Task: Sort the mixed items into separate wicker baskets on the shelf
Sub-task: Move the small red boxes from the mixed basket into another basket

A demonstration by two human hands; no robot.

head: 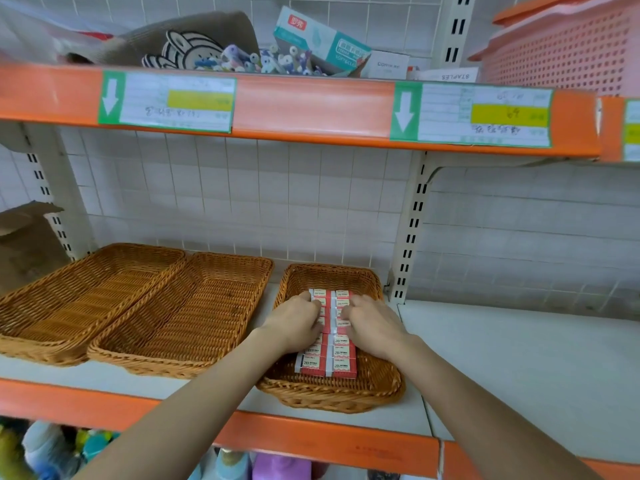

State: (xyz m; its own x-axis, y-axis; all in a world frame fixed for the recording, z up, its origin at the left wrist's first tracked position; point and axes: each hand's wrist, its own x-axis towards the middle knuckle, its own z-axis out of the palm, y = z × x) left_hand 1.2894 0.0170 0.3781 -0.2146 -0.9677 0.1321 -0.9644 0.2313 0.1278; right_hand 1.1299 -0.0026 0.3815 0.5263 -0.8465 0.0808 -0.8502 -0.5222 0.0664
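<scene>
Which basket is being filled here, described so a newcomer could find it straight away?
On the middle shelf with the orange front edge stand three wicker baskets. It is the right basket, smaller than the others, beside the white upright. Only it holds anything: two rows of red-and-white eraser boxes, with both hands on them.

Both hands [296, 322] [372, 325] press red eraser boxes [341, 356] inside the right wicker basket [332, 398].

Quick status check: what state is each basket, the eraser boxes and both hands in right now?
Left wicker basket: empty, overlaps the middle one's rim.
Middle wicker basket: empty.
Right wicker basket: holds the eraser boxes.
Eraser boxes: lie in two neat columns.
Left hand: fingers on the boxes.
Right hand: fingers on the boxes.
</scene>
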